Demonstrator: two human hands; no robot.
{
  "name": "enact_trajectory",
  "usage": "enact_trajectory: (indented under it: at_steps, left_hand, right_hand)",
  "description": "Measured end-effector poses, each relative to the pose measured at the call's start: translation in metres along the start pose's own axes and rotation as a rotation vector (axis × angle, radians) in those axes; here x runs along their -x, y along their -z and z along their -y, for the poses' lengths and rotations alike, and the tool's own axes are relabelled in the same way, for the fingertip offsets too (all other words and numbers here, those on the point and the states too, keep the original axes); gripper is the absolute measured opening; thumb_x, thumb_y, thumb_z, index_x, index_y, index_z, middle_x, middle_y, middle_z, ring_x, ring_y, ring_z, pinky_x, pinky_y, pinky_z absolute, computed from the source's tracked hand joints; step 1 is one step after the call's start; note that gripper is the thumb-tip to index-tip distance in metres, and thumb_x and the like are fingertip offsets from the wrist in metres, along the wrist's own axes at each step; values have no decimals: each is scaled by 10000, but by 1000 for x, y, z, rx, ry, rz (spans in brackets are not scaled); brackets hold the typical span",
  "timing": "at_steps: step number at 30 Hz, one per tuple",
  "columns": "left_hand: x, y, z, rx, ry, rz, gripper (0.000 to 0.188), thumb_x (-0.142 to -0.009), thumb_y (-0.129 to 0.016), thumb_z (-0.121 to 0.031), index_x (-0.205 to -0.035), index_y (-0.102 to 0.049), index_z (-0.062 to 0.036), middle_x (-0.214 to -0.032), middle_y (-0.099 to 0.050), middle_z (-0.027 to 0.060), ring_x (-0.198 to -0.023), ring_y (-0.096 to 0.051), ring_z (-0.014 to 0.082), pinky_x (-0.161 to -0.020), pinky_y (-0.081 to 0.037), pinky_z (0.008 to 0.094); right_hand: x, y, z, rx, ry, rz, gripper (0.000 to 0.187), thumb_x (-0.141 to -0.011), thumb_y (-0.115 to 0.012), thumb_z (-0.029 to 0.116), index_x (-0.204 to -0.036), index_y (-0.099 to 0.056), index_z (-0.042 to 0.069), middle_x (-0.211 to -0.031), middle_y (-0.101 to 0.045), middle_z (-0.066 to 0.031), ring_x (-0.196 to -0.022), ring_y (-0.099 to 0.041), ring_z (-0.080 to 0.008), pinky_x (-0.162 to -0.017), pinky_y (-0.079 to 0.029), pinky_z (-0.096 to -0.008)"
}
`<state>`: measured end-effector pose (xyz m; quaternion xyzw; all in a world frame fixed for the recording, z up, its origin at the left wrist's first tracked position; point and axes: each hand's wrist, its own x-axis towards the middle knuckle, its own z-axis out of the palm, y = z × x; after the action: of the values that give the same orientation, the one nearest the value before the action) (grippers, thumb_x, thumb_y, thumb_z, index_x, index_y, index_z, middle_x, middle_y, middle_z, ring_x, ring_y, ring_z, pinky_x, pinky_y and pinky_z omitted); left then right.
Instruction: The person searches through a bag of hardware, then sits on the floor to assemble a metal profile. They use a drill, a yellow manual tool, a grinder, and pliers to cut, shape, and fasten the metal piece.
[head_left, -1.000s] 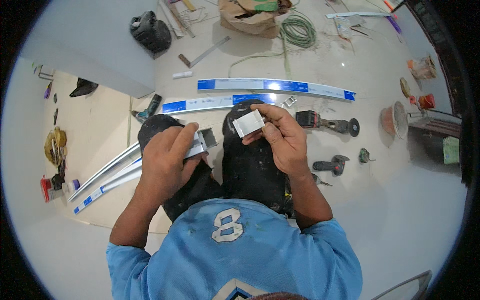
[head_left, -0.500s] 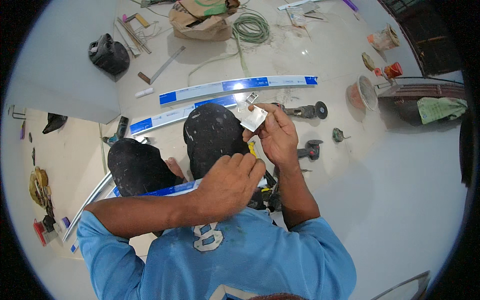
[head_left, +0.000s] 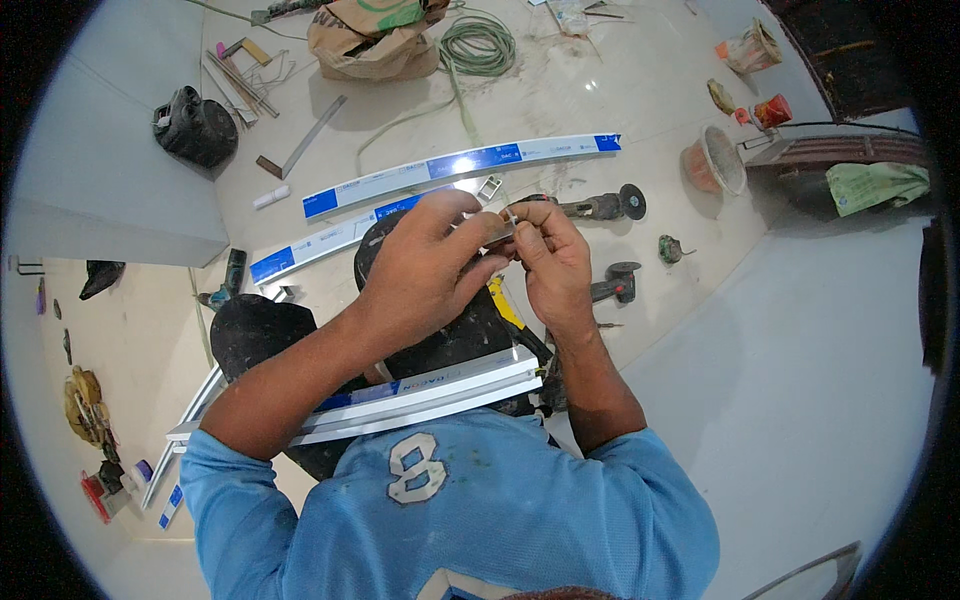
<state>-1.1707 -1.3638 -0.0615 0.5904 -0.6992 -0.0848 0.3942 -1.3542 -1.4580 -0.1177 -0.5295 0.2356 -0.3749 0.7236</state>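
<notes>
While the left hand (head_left: 425, 262) and right hand (head_left: 552, 262) pinch a small metal piece (head_left: 503, 234) beyond the white profile (head_left: 455, 386), that unheld profile could slide if the left knee (head_left: 260, 332) shifts.

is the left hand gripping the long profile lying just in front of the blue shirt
No, the left hand is up at the small metal piece with the right hand, apart from the long profile.

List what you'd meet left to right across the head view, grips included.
Brownish bundle → black rounded object → white tube → left grip → small metal piece → right grip → cordless drill → bucket → pale green sheet or bag.
</notes>
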Motion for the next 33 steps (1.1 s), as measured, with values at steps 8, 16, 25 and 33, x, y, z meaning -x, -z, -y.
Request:
enact_trajectory:
  at_steps: [8, 16, 25, 33]
  left_hand:
    - [0, 3, 21, 239, 201, 88, 146, -967, -768, -32, -1111, -757, -11, -1071, -751, 156, -973, -749, 315, -859, -591, 421]
    - [-1, 8, 23, 331, 264, 95, 145, -1002, -736, -20, -1144, -752, 1, -1152, -774, 143, -1040, -758, 265, -931, -591, 370]
    - [17, 8, 27, 304, 314, 9, 105, -1093, -640, -16, -1161, -714, 14, -1154, -699, 116, -846, -671, 117, -693, -536, 273]
    - [20, -1, 28, 271, 277, -10, 134, -1120, -620, -59, -1182, -716, 11, -1186, -685, 140, -852, -696, 118, -710, -576, 265]
  right_hand:
    - [11, -2, -2, 22, -79, 18, 262, -1120, -599, 107, -1318, -632, -61, -1089, -778, -164, -926, -774, -208, -838, -655, -362]
    - [52, 139, -127, 868, -477, -273, 279, -1021, -733, 224, -1130, -721, -32, -1046, -790, -215, -914, -781, -323, -833, -626, -431]
    - [188, 248, -198, 1219, -848, -1086, 308, -915, -691, 218, -1121, -672, -10, -1142, -746, -285, -1102, -738, -462, -984, -581, -564]
    - [228, 252, -225, 1027, -957, -1106, 408, -856, -788, 210, -1159, -650, -26, -1120, -698, -298, -1103, -694, -469, -1016, -538, -564]
